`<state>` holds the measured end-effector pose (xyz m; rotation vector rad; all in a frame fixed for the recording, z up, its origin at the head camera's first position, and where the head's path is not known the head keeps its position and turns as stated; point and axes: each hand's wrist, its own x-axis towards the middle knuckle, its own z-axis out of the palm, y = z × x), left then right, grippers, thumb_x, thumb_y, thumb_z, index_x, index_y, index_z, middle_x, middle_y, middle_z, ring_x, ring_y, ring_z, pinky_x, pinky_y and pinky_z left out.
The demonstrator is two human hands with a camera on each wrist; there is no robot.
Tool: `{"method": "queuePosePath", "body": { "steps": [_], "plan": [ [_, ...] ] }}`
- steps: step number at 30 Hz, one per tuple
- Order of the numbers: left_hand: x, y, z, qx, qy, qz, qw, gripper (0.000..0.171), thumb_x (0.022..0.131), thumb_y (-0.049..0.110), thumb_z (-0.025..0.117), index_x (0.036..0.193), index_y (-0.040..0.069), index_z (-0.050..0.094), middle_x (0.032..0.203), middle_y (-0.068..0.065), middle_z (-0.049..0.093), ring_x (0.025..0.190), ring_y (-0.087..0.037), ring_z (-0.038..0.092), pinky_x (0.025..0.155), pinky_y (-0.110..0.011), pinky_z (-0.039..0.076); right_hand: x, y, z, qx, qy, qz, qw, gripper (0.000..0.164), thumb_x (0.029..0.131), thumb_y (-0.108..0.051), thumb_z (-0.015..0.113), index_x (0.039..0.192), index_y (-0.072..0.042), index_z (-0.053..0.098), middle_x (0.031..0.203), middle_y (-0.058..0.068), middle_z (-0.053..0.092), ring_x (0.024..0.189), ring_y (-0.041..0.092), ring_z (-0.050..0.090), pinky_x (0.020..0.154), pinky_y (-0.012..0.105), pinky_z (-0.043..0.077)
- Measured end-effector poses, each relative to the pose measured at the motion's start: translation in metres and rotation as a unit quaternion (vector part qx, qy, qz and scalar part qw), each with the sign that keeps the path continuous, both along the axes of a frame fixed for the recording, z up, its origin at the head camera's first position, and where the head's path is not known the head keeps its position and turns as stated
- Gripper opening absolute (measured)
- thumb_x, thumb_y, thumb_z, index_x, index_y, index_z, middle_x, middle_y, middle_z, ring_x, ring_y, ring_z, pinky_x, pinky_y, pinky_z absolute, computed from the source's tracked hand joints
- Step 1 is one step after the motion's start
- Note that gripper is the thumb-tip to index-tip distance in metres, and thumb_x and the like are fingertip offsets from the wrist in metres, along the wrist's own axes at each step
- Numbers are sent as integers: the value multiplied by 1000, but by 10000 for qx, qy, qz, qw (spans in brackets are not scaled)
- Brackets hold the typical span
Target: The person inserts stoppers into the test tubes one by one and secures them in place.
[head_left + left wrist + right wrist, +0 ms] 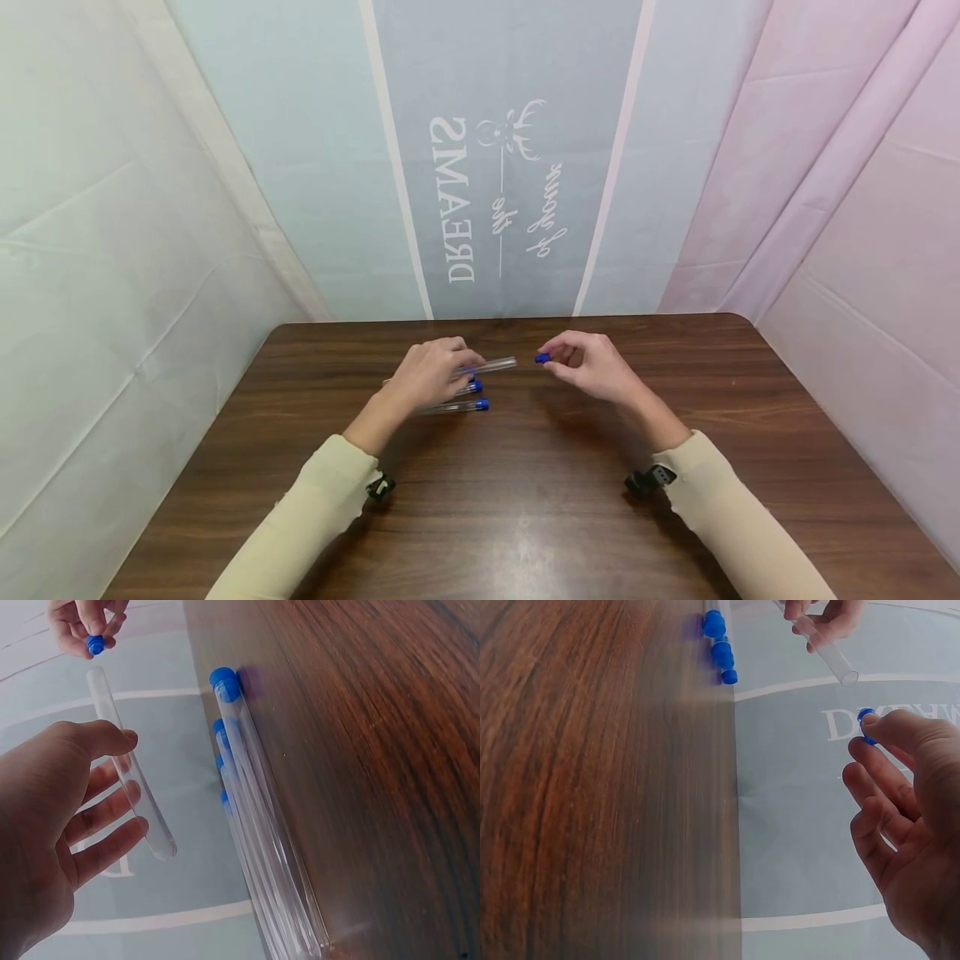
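Note:
My left hand (435,371) pinches a clear, uncapped test tube (139,787) between thumb and fingers, above the table. The tube's open end points right, toward my other hand. Between the thumb and fingertip of my right hand (592,364) is a small blue cap (866,724), held a short way from that open end and apart from it. Below and beside my left hand lie several clear test tubes (262,825) with blue caps on, side by side on the table; in the head view that hand partly covers them.
The dark wood table (517,483) ends at a back edge against a grey-blue cloth (510,50) with white lettering. Pale cloth walls stand at the left (112,250) and right (885,217). Both wrists wear small black cameras.

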<state>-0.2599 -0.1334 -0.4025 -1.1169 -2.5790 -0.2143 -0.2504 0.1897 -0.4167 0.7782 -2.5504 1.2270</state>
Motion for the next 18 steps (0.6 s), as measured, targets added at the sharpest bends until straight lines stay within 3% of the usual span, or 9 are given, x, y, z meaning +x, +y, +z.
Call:
{"method": "queuePosePath", "body": {
  "steps": [18],
  "plan": [
    [4, 11, 0, 35, 77, -82, 9999, 23, 94, 22, 93, 116, 25, 87, 99, 4, 76, 81, -13, 73, 59, -26, 54, 5, -7, 1, 76, -192, 159, 9997, 15, 96, -5, 87, 109, -10, 84, 92, 3, 83, 79, 4, 68, 71, 31, 59]
  ]
}}
